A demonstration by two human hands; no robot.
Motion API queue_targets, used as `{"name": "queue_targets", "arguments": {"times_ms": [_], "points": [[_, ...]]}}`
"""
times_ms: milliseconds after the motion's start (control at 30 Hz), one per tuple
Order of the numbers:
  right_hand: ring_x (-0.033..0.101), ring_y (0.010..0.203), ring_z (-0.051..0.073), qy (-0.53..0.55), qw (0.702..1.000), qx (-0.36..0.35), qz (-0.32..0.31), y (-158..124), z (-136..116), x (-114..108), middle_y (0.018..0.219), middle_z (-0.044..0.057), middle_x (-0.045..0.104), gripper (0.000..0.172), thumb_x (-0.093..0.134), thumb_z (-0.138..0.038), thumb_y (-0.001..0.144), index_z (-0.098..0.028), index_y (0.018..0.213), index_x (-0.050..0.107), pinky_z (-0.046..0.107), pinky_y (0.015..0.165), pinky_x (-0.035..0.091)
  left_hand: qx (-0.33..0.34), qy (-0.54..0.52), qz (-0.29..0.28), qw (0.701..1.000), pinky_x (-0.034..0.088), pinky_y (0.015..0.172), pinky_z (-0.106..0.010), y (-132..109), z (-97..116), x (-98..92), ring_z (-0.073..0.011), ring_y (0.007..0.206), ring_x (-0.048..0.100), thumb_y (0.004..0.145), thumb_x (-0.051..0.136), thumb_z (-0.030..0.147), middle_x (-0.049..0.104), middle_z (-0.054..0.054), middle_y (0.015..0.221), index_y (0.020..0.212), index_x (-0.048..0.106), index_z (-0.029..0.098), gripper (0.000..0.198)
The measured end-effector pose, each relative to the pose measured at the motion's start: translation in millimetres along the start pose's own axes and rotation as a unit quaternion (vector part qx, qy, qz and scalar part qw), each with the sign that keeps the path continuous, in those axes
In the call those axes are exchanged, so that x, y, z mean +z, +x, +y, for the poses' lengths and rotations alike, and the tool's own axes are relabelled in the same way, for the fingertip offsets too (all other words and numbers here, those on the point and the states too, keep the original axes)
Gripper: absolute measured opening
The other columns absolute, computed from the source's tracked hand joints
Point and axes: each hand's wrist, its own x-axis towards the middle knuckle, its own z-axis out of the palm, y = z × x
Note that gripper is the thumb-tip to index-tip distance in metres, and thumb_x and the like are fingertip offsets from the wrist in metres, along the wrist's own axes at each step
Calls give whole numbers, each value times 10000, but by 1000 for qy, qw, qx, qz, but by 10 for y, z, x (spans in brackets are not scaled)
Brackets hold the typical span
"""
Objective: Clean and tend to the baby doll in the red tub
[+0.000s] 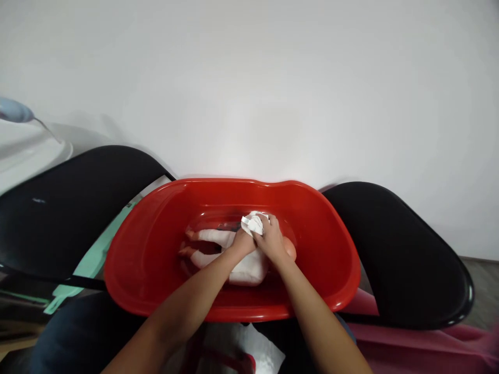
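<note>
Pressing both hands [271, 240] on white cloth [253, 223] over a doll [249, 270] — red basin [128, 270] around

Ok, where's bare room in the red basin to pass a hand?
Free: the basin's right end, between the doll's head and the rim, and its left end, beyond the doll's feet. Crowded: mid-basin, where the left hand and right hand press a white cloth on the doll.
</note>
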Motion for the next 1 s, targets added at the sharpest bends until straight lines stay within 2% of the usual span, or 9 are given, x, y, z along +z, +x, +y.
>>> {"name": "queue_targets", "arguments": {"times_ms": [100,167,267,367,500,633,767,867,1000], "points": [[657,1136,305,0,999,41,0,16,127,-66,1320,176,649,421,639,-372,1058,-162,1407,743,391,974,549,-19,14,-47,999,528,1368,-424,-47,84,-123,-307,1558,620,1095,541,246,537,-174,1727,1770,525,192,676],[662,1023,280,-14,997,72,-5,30,167,-104,1247,175,681,371,627,-434,1073,-149,1274,753,357,878,509,-8,26,-64,998,548,1337,-458,-82,124,-152,-324,1527,643,1105,500,232,564,-175,1701,1750,546,181,649],[665,970,267,-5,995,100,7,56,179,-111,1175,176,725,371,595,-474,1082,-148,1154,757,335,838,461,2,25,-73,997,528,1358,-474,-117,135,-137,-333,1552,624,1123,475,245,561,-145,1711,1706,599,198,598],[665,912,248,72,988,134,41,88,173,-95,1015,149,741,440,539,-535,1086,-156,981,737,319,824,454,2,18,-72,997,482,1411,-440,-118,92,-84,-315,1616,574,1122,521,267,514,-116,1759,1726,580,225,608],[601,752,196,185,952,238,52,136,205,-110,788,95,664,522,563,-633,1013,-162,807,655,285,711,419,-2,3,-60,998,453,1437,-417,-98,17,-9,-292,1641,542,1120,543,270,480,-129,1779,1697,579,192,583],[598,720,178,318,875,351,106,192,321,-193,820,84,674,488,674,-645,891,-158,895,668,274,652,432,-27,-35,-28,999,541,1324,-455,-87,-4,3,-308,1523,622,1095,547,228,613,-141,1614,1555,585,148,468],[703,882,197,440,803,338,217,234,448,-317,1061,86,753,611,832,-564,708,-153,1140,697,270,747,559,-63,-92,-9,994,574,1238,-430,-79,19,-37,-307,1449,670,1112,551,265,663,-137,1521,1466,544,143,375],[723,964,201,450,806,283,261,227,497,-349,1156,89,760,694,883,-547,691,-141,1222,695,280,832,595,-66,-102,-8,993,574,1227,-432,-81,36,-49,-319,1451,675,1116,542,265,662,-133,1522,1447,531,147,351],[729,1083,254,394,857,249,220,188,525,-282,1306,139,760,769,837,-499,701,-117,1359,728,356,948,625,-67,-123,6,990,581,1205,-429,-84,31,-29,-313,1433,688,1137,522,317,684,-124,1484,1434,520,159,336]]}}
